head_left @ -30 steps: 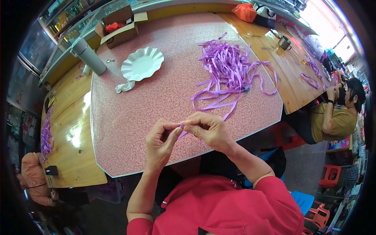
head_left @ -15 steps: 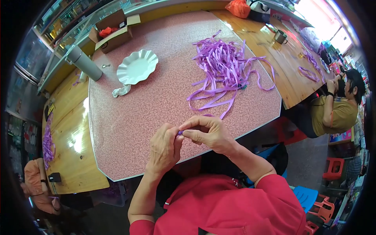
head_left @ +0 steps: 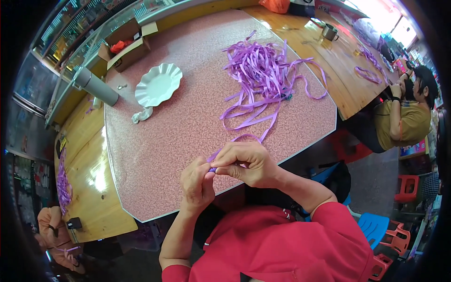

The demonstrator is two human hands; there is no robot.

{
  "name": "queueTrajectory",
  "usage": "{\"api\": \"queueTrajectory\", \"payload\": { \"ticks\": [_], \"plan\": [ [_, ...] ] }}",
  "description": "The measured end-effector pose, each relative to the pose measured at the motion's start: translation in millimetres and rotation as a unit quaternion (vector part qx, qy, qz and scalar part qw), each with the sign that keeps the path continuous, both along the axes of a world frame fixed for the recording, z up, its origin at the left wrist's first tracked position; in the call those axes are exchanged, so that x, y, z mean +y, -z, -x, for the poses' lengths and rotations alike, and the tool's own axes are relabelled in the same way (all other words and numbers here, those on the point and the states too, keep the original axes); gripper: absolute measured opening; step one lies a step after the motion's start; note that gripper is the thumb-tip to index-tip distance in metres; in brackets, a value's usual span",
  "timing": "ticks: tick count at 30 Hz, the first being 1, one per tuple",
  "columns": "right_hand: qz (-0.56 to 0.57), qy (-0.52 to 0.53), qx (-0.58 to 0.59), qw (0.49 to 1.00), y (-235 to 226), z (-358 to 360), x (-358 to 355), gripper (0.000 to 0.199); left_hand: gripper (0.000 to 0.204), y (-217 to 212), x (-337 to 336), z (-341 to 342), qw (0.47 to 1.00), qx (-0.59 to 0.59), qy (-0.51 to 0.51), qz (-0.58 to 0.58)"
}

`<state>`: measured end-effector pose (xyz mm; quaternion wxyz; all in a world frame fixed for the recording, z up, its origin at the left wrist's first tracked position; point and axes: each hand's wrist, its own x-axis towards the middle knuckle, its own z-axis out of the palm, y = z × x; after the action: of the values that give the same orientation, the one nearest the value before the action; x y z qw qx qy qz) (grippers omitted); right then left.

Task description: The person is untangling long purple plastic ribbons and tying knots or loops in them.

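- Pink speckled tabletop (head_left: 159,155), pale-edged, spread out beneath the hands;
- purple ribbon heap (head_left: 258,66), loose and tangled, on the right side of the tabletop; its loops trail toward the person;
- open cardboard box (head_left: 131,55) at the far left, red-orange stuff (head_left: 120,46) inside;
- grey bottle (head_left: 96,87), upright near the left edge;
- white plate (head_left: 159,84), wavy-rimmed, right of the bottle;
- left hand (head_left: 195,184) and right hand (head_left: 249,162), together near the closest edge, fingertips meeting;
- crumpled white wad (head_left: 142,115), just beside the plate;
- small purple piece (head_left: 213,169), pinched by both hands; a ribbon strand (head_left: 244,136) reaches them from the heap; whether it is folded or knotted, I cannot tell.
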<state>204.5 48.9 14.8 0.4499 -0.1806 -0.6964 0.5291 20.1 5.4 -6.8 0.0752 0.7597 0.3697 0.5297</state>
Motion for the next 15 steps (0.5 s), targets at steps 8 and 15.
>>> {"api": "queueTrajectory", "payload": {
  "ticks": [8,15],
  "plan": [
    [-0.18,0.077,0.005,0.981,2.9,-0.4,4.3,0.017,0.027,-7.1,-5.8,-6.8,0.981,-0.08,0.03,0.173],
    [-0.16,0.126,-0.117,0.972,7.9,-5.9,12.6,0.023,0.011,-8.6,3.8,38.8,0.966,-0.015,-0.054,0.251]
  ]
}}
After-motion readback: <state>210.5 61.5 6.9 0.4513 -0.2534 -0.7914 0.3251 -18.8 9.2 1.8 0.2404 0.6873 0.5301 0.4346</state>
